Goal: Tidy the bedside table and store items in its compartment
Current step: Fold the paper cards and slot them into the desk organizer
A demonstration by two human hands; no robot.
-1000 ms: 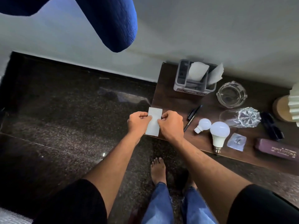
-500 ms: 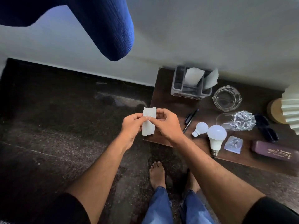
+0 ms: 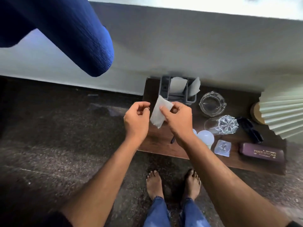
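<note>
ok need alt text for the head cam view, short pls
Seen from above, a person's right hand pinches a folded white paper over a dark wooden bedside table, the left hand beside it, empty. The table holds a grey organiser with papers, a glass ashtray, LED bulbs and a maroon spectacle case.

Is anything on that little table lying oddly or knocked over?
Yes. A cut-glass tumbler lies tipped on its side in the middle of the table, beside the upright glass ashtray. A light bulb also lies loose on the wood, where it might roll.
</note>
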